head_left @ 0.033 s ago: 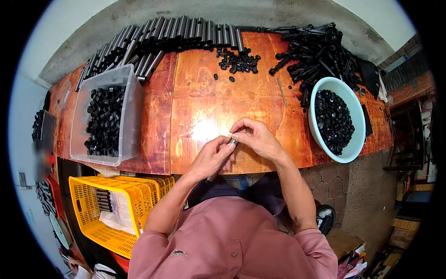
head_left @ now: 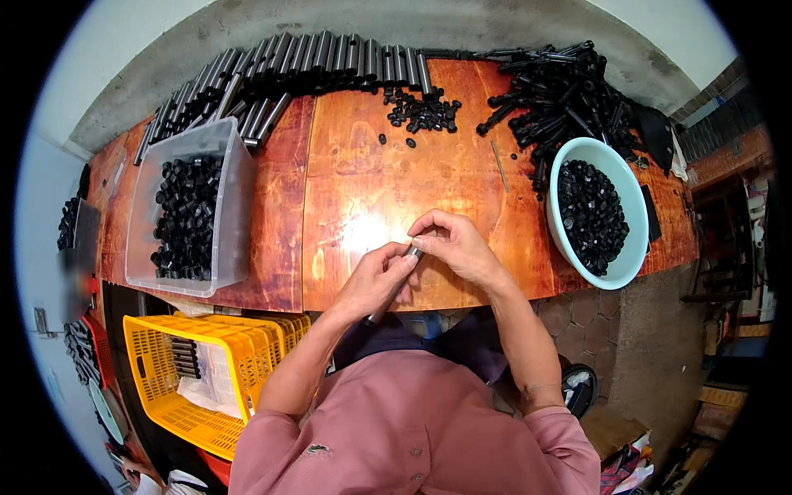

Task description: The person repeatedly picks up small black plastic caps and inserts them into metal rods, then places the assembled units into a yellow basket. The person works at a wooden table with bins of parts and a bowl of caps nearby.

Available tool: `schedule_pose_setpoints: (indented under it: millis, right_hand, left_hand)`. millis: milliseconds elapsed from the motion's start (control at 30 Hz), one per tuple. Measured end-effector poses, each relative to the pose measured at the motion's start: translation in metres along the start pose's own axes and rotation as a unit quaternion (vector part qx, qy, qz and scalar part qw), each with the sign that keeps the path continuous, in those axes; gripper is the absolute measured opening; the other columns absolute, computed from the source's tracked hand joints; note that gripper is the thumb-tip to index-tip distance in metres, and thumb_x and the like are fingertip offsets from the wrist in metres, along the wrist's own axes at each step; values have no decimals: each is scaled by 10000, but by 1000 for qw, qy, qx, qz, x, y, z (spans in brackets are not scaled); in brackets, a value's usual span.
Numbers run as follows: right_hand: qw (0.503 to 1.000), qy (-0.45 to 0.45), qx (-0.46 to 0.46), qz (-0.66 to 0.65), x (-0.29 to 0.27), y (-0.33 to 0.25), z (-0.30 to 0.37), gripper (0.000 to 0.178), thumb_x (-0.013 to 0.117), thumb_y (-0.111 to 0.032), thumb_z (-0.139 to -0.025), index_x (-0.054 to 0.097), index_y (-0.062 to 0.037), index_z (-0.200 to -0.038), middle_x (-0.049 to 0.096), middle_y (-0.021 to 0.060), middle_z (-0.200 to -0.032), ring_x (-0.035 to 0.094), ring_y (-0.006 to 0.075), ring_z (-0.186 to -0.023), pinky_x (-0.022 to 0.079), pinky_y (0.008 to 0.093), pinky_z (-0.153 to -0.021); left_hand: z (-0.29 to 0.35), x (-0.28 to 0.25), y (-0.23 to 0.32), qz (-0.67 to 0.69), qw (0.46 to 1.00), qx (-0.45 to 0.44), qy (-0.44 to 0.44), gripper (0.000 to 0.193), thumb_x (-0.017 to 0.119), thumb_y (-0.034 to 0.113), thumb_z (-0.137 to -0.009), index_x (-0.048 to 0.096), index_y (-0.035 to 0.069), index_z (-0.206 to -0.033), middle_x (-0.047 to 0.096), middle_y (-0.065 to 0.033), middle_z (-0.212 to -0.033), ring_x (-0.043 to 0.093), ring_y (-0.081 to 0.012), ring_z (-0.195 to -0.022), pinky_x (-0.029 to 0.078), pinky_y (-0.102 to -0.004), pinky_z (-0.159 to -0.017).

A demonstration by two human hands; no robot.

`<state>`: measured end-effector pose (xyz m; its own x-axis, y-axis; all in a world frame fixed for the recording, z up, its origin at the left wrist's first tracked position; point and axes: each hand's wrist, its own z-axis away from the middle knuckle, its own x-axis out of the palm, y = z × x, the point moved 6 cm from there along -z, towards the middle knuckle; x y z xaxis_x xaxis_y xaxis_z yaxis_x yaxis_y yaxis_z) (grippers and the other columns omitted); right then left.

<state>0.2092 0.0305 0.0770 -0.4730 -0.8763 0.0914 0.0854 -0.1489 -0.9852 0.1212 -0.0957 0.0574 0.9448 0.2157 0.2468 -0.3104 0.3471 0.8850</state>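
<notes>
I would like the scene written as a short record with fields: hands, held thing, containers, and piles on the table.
left hand: wrapped around a tube
right hand: fingertips pinched at the tube's upper end
tube: dark, slanted, lower end toward the lap
bin: clear, on the table at left, with black pieces
bowl: light blue, at right, also with black pieces
crate: yellow, below the table's left side
back left: stacked tubes

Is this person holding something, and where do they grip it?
Yes, a slim dark rod: the left hand grips it around the middle, and the right hand has its fingertips at the far end.
</notes>
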Motion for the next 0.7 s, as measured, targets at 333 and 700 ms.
schedule_pose_setpoints:
  millis: [333, 700]
  right_hand:
    - [998, 14, 26, -53, -4, 8, 0, 163, 714, -125, -930, 663, 12, -1002, 703, 64, -867, 643, 96, -749, 517, 231, -671]
    - [997, 11, 46, -57, 13, 4, 8, 155, 729, -106, -888, 666, 5, -975, 665, 59, -840, 638, 129, -761, 516, 263, -682]
  left_hand:
    - [8, 15, -15, 263, 963, -56, -39, 522, 432, 418, -1074, 565, -57, -1246, 701, -182, -1029, 695, -206, -736, 587, -264, -624]
    - [12, 9, -34, 213, 977, -26, 5, 389, 580, 366, -1030, 656, -5, -1117, 699, -70, -817, 646, -121, -632, 539, -243, -563]
